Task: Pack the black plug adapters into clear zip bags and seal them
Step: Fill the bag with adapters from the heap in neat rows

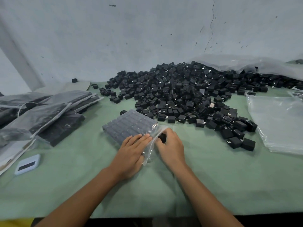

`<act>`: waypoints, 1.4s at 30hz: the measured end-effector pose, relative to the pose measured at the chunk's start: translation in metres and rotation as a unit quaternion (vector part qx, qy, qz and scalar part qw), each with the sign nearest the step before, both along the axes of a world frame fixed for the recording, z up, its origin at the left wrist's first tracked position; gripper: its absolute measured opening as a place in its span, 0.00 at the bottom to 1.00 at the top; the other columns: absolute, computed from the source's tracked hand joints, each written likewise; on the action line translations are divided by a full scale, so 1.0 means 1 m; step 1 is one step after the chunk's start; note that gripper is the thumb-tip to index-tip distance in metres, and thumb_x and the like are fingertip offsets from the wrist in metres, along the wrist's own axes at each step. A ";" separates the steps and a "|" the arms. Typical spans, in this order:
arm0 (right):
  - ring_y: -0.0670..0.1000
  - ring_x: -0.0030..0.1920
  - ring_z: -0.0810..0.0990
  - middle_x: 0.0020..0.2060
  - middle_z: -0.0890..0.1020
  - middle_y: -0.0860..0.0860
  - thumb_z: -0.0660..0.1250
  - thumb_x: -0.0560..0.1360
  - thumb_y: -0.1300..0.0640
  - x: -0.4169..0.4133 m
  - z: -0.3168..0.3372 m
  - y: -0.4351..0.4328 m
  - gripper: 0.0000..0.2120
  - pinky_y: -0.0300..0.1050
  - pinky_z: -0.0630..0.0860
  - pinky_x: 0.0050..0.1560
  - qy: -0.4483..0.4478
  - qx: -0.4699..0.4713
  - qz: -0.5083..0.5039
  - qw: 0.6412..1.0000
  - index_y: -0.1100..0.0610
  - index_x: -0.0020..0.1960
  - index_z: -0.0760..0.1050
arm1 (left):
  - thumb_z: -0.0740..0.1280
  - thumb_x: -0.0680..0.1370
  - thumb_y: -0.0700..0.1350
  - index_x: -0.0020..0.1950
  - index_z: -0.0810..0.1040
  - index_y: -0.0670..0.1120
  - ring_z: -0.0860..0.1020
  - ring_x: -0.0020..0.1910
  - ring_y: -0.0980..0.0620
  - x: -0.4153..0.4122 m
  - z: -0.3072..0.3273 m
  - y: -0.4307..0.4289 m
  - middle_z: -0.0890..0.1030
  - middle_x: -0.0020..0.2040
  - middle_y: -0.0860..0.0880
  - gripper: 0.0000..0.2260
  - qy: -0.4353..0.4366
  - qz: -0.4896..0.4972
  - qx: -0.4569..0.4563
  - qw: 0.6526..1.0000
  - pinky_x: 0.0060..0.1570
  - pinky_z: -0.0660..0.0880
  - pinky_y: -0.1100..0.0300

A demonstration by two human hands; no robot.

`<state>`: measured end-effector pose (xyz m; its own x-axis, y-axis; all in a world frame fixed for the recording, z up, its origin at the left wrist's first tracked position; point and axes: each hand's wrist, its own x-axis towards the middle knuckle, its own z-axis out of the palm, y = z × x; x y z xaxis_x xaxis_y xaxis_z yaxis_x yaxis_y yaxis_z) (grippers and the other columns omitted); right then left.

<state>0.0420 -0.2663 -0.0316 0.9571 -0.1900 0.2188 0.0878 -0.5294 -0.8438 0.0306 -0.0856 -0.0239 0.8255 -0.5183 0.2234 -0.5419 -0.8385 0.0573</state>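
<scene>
Pinching one black adapter [162, 137], the right hand [170, 147] feeds it into the open mouth of the zip bag [129, 124]. Just left of that grip, the left hand [131, 155] presses flat with straight fingers on the near end of the bag. Step in hand: filling the last row. Next move likely calls for seating the adapter, then sealing the zip. Fingertips and adapter are partly hidden by glare on the plastic.

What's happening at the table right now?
A person is filling a clear zip bag with black plug adapters. The left hand lies flat on the packed rows while the right hand pushes one more adapter into the open mouth. A loose pile waits behind; filled bags sit left.
</scene>
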 end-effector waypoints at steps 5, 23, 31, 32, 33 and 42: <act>0.50 0.51 0.80 0.46 0.82 0.45 0.71 0.75 0.54 0.002 -0.005 0.001 0.10 0.48 0.76 0.52 -0.003 0.029 -0.006 1.000 0.48 0.51 0.72 | 0.57 0.76 0.44 0.79 0.60 0.51 0.60 0.77 0.51 -0.001 0.000 0.001 0.62 0.78 0.55 0.30 -0.002 0.003 -0.007 1.000 0.76 0.50 0.52; 0.57 0.53 0.80 0.50 0.84 0.51 0.65 0.79 0.52 0.006 -0.004 -0.001 0.09 0.49 0.75 0.52 0.010 -0.069 0.031 0.997 0.52 0.56 0.79 | 0.55 0.76 0.45 0.80 0.58 0.52 0.57 0.78 0.52 0.000 -0.001 0.000 0.60 0.79 0.56 0.30 0.001 0.003 -0.001 1.000 0.77 0.48 0.54; 0.62 0.56 0.78 0.55 0.82 0.57 0.57 0.82 0.52 0.015 0.004 0.000 0.13 0.51 0.75 0.53 0.067 -0.113 0.038 0.991 0.56 0.58 0.77 | 0.54 0.76 0.45 0.80 0.57 0.52 0.56 0.78 0.53 0.000 0.000 0.000 0.59 0.79 0.57 0.30 0.010 0.004 0.004 1.000 0.77 0.47 0.54; 0.62 0.56 0.78 0.55 0.82 0.56 0.57 0.82 0.53 0.014 0.004 0.000 0.12 0.51 0.75 0.53 0.064 -0.113 0.039 0.991 0.56 0.57 0.77 | 0.54 0.77 0.45 0.80 0.57 0.53 0.56 0.78 0.53 0.000 0.000 0.000 0.58 0.79 0.57 0.30 0.009 0.005 0.006 1.000 0.77 0.46 0.55; 0.61 0.56 0.78 0.55 0.82 0.56 0.57 0.82 0.53 0.014 0.004 0.000 0.12 0.51 0.75 0.53 0.059 -0.111 0.041 0.991 0.57 0.56 0.77 | 0.54 0.77 0.45 0.80 0.56 0.53 0.55 0.78 0.54 0.001 -0.001 0.001 0.58 0.79 0.58 0.30 0.009 0.005 0.004 1.000 0.77 0.45 0.55; 0.64 0.54 0.78 0.55 0.81 0.60 0.57 0.81 0.55 0.009 -0.001 -0.001 0.09 0.49 0.67 0.45 0.046 -0.125 0.053 0.990 0.58 0.56 0.71 | 0.53 0.72 0.46 0.75 0.70 0.51 0.61 0.73 0.60 0.014 0.023 -0.004 0.68 0.75 0.56 0.30 0.172 0.028 -0.183 0.968 0.74 0.52 0.64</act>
